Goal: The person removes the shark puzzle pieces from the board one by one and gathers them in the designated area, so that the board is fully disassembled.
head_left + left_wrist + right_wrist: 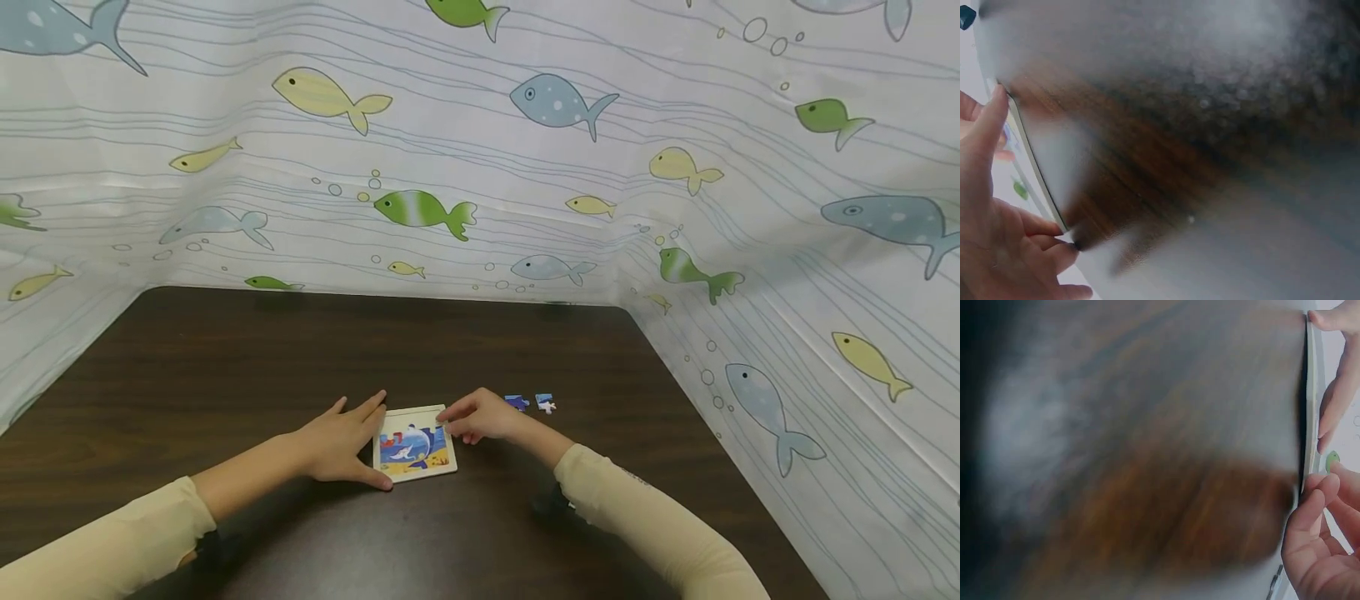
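Observation:
A small jigsaw puzzle board [413, 479] with a pale frame and a sea picture with a dolphin lies on the dark table. Its upper strip shows bare pale backing. Against its left side rests my left hand [339, 443], fingers spread along the upper left edge and thumb at the lower left corner. At the upper right of the board, my right hand [483, 415] pinches a puzzle piece with bent thumb and forefinger; the fingertips mostly hide it. Both hands also appear beside the board's edge in the left wrist view, where the left hand [997, 231] is nearest.
Two loose puzzle pieces, one blue [517, 402] and one blue and white [545, 403], lie right of the board, behind the right forearm. The dark wood-grain table [337, 342] is walled by a white fish-print curtain [480, 158] at the back and sides.

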The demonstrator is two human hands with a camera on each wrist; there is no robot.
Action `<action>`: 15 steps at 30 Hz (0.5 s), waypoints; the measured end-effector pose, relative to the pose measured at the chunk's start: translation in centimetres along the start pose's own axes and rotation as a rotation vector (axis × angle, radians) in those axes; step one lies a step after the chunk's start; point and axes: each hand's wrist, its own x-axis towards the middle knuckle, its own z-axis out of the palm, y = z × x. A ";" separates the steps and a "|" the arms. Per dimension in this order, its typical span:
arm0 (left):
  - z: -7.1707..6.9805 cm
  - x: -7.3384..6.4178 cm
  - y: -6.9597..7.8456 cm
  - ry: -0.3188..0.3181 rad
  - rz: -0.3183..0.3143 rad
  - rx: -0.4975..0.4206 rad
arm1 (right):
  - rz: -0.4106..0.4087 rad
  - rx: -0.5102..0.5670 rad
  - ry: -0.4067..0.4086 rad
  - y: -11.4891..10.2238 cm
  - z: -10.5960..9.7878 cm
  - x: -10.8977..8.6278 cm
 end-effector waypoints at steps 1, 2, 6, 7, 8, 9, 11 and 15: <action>0.1 0.0 0.0 -0.001 0.000 -0.002 | -0.004 -0.013 0.001 0.0 0.1 0.1; 0.1 0.0 0.0 -0.001 0.001 -0.004 | -0.010 -0.028 0.002 0.0 0.3 0.2; 0.2 0.1 0.0 0.003 0.001 -0.005 | -0.047 -0.083 0.009 0.0 0.4 0.5; 0.1 0.1 0.0 0.006 0.001 -0.004 | -0.054 -0.094 0.011 0.0 0.4 0.5; 0.1 0.1 -0.1 0.008 0.001 -0.002 | -0.060 -0.108 0.013 0.0 0.5 0.5; 0.1 0.1 -0.1 0.010 0.000 -0.001 | -0.065 -0.120 0.016 0.0 0.5 0.6; 0.2 0.2 -0.1 0.014 -0.001 0.001 | -0.072 -0.143 0.021 -0.1 0.6 0.6; 0.2 0.2 -0.1 0.014 -0.002 0.000 | -0.060 -0.160 0.026 -0.2 0.9 0.6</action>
